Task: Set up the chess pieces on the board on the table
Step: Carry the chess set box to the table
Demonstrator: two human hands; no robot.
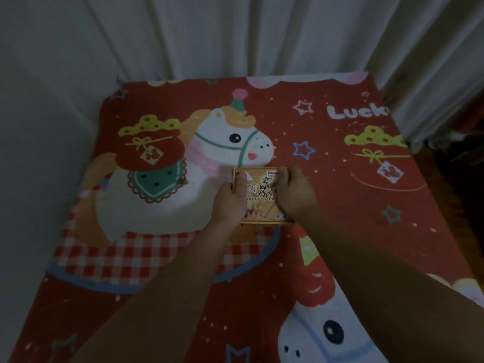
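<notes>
Head view, dim light. Left hand (pixel 230 199): fingers curled over the left edge of the chess box (pixel 262 196), thumb lying on the lid toward 12 o'clock; it grips the box. Right hand (pixel 294 191): fingers bent round the right edge and far right corner, gripping the same box. Box: flat, golden-yellow, printed lid up, partly readable "Chinese" lettering between the two hands; it sits on the cloth, near edge toward 6 o'clock. Whether the lid is lifted cannot be told. Both bare forearms enter from 6 o'clock and converge on the box. Table cloth (pixel 340 205): red, printed with a white cartoon horse (pixel 230 137) at 10 o'clock of the box, stars and the word "Luck" at 1 o'clock. Pale curtain (pixel 235 35) hangs behind the table at 12 o'clock.
</notes>
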